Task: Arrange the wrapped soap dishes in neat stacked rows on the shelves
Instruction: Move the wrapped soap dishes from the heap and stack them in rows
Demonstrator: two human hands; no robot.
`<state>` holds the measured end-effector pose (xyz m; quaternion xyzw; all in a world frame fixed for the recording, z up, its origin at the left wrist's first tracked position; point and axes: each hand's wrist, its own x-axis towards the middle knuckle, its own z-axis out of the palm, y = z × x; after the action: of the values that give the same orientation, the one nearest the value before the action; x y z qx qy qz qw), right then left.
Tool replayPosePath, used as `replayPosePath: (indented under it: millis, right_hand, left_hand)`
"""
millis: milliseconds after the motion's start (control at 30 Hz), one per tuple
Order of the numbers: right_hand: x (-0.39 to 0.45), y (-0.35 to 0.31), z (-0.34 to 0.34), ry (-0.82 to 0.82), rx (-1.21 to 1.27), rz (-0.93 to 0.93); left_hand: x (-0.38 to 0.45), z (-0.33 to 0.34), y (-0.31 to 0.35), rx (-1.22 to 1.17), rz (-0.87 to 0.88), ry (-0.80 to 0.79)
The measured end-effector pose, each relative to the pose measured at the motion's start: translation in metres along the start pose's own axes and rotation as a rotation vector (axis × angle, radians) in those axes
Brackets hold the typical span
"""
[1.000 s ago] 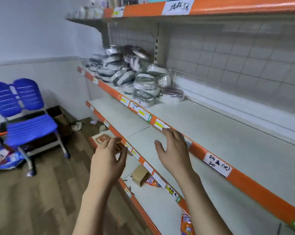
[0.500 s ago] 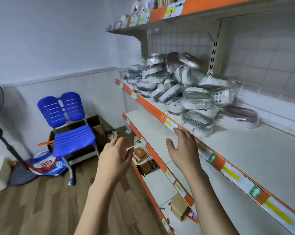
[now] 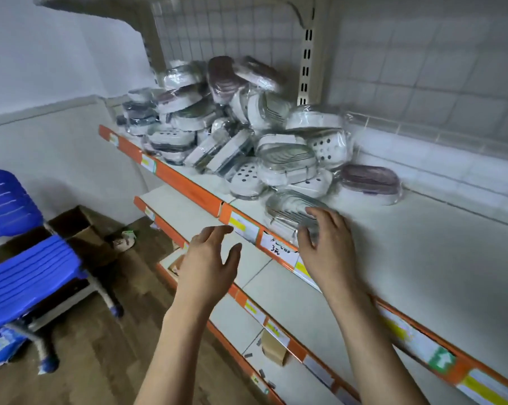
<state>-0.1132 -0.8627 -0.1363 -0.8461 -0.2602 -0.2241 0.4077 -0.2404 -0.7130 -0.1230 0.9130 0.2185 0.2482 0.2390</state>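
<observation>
Head view: the shelf is seen from above and from close; both hands are raised in front of it.
Right hand (image 3: 328, 244): the fingers are spread and slightly bent over the nearest wrapped soap dish (image 3: 290, 213); its near end is touched or almost touched, but nothing is gripped yet.
Left hand (image 3: 210, 258): it is held open in the air, just before the orange shelf edge (image 3: 188, 185); nothing is held.
Pile of wrapped soap dishes (image 3: 232, 127): it is found beyond and to the left of the right hand, heaped without order; some dishes lie flat, some are tilted.
Purple dish (image 3: 369, 182): it lies apart, beyond the right hand and a little to the right.
Bare shelf board (image 3: 422, 244): to the right of the right hand.
Change: half a second ago the pile was further away and the right hand was only at the shelf edge; now the first dish is reached.
Meaning: the approach is judged finished; sorting can begin, no row is made yet.
</observation>
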Motion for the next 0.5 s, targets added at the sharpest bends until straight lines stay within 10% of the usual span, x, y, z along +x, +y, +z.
replayPosePath:
  millis: [500]
  right_hand:
    - [0.076, 0.086, -0.03, 0.004, -0.39, 0.194]
  left_hand:
    - [0.137, 0.058, 0.04, 0.031, 0.464, -0.511]
